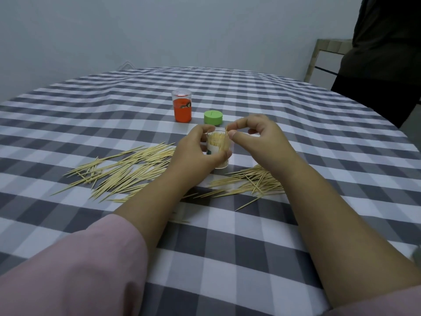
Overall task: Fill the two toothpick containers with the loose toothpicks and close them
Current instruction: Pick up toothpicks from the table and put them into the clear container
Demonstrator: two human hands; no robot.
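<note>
**Toothpicks half packed, plenty still on the cloth**

Toothpicks stand bunched in the clear container (217, 147) at the middle of the table (296, 236), and it looks close to full. The left hand (196, 153) wraps around its side, fingers curled on the plastic, keeping it upright. The right hand (255, 135) sits right at the mouth, thumb and forefinger pinching a few sticks at the top of the bunch, feeding or straightening them.

Behind, the green lid (213, 117) lies flat on the checked cloth, so this container is not closed. Just left of the lid stands the orange container (182, 107); whether it has its cap on or holds anything I cannot tell from here.

And there's work left. A big loose pile (123, 169) fans out to the left of the hands, a smaller scatter (252, 182) lies under the right wrist. By my reckoning: first container nearly loaded, lid to go on, second one still to deal with, most loose sticks waiting.
</note>
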